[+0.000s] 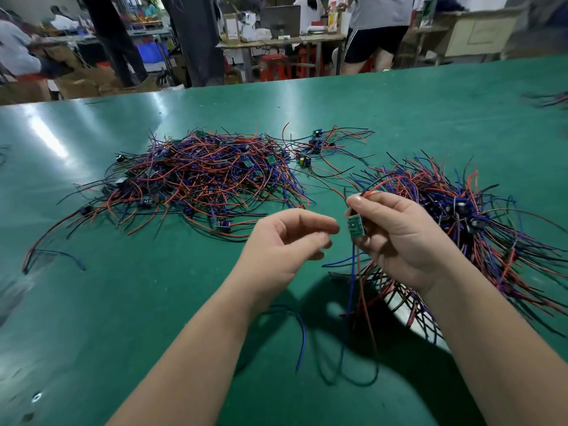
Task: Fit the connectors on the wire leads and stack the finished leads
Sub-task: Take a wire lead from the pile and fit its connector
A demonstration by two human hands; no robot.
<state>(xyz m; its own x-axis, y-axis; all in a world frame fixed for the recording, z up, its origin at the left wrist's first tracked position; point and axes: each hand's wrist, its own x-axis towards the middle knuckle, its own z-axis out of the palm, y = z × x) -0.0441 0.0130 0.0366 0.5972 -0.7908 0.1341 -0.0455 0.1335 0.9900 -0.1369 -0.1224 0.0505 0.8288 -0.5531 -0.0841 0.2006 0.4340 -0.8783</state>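
Note:
My right hand (396, 238) grips a small green circuit board (356, 227) with red, black and blue wire leads running up past my thumb and hanging down below it. My left hand (285, 244) hovers just left of the board with loosely curled fingers and holds nothing. A loose tangled pile of wired boards (196, 176) lies on the green table (92, 302) at centre left. A tidier stack of leads (467, 222) with boards bunched together lies to the right, behind my right hand.
A few boards with wires (316, 146) lie apart between the two piles. A single blue wire (299, 327) curls on the table under my left forearm. People and workbenches (282, 41) stand beyond the table's far edge.

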